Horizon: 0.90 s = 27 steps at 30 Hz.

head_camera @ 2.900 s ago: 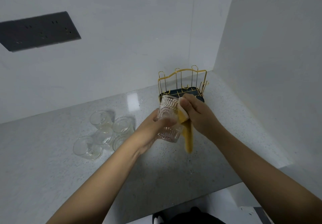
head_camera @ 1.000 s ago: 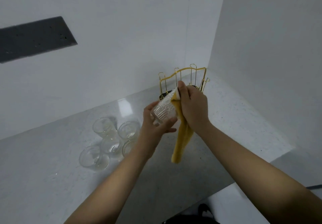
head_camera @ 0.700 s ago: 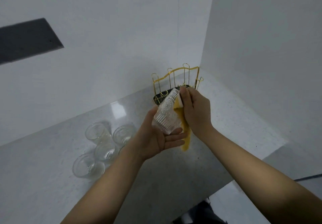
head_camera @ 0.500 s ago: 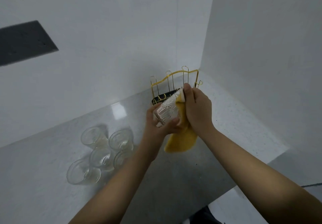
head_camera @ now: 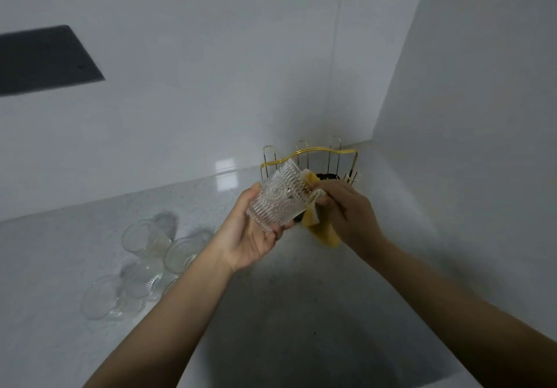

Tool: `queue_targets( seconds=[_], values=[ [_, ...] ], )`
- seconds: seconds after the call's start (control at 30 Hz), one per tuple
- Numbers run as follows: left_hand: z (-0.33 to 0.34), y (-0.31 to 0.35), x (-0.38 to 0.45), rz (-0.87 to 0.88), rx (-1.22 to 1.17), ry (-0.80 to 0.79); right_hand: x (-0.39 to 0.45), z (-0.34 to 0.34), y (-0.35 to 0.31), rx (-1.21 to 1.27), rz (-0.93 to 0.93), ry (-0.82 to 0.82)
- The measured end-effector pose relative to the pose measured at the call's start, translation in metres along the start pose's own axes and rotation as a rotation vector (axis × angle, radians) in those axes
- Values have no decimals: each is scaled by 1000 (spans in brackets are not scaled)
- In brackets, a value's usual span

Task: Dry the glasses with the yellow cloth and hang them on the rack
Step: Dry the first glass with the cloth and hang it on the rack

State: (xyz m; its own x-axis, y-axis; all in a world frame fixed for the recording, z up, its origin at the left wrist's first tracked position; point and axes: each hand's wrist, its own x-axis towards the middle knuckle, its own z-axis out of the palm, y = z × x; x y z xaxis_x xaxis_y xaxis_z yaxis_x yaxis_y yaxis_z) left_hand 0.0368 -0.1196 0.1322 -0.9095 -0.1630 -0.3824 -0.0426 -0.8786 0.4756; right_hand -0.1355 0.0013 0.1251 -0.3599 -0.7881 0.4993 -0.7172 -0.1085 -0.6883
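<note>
While the left hand cradled the ribbed glass on its side above the counter, thumb along the far wall and curled fingers under the base, the right hand pinched the yellow cloth against the glass's mouth, a fold tucked at the rim and the loose end hanging below the knuckles. Both hands were closed on what they held, neither widely spread. Just behind them, in the far right corner, stood the gold wire rack, and no glass could be seen hanging on its prongs. To the near left, a cluster of clear glasses waited on the counter, some lying tipped against one another. The likeliest trouble lay in the grip: the patterned glass was probably wet and was held mostly from beneath, so a hard twist of the cloth might have turned it out of the palm and onto the stone. The dangling cloth end could also have snagged a prong once the glass went toward the rack, tugging the light frame over. A careless elbow sweeping left risked knocking the waiting glasses together.
</note>
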Motion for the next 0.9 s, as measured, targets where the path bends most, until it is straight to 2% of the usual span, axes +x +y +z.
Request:
queue_targets(
  seconds=[0.13,0.23,0.43,0.7,0.8,0.9],
  values=[
    [3,8,5,101,11,212,16,-11,9,195,410,14],
    [10,21,8,197,118,383,32,-11,5,293,543,-82],
    [17,54,19,321,279,530,60,-5,-4,328,686,-34],
    [14,112,48,461,809,905,97,-5,-4,328,778,-9],
    [10,124,69,559,1050,979,105,-2,0,320,794,-2],
    [3,131,92,565,1303,999,108,3,2,268,788,-19]
  ],
)
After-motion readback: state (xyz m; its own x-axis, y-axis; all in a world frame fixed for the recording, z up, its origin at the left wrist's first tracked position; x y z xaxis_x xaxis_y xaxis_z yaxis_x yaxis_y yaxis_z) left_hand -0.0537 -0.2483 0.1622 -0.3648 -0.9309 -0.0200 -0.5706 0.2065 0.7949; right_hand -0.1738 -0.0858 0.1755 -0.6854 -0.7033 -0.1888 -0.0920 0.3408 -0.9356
